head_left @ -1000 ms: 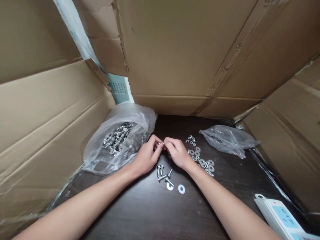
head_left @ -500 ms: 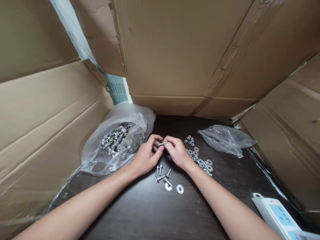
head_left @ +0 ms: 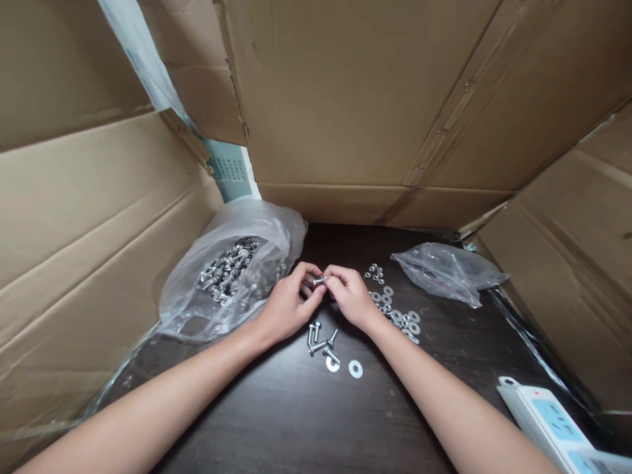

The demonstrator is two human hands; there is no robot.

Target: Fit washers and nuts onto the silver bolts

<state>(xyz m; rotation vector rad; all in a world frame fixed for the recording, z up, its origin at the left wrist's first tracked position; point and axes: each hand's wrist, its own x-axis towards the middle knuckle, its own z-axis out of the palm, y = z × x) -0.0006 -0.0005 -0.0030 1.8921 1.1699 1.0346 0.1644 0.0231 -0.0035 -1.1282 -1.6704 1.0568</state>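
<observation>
Between my two hands, at the middle of the dark table, is a small silver bolt. My left hand pinches one end between thumb and fingers. The fingertips of my right hand close on the other end; whether a nut sits there is hidden. Just below my hands lie several loose bolts. One flat washer rests apart, and another washer is partly under a bolt. Right of my right hand are a cluster of nuts and a spread of washers mixed with nuts and bolts.
A clear plastic bag full of bolts stands open at the left. A flat clear zip bag lies at the back right. A white power strip is at the front right. Cardboard walls enclose the table.
Both hands stay at the same spot with the bolt between them, their fingers shifting only slightly. The whole view has moved a little.
</observation>
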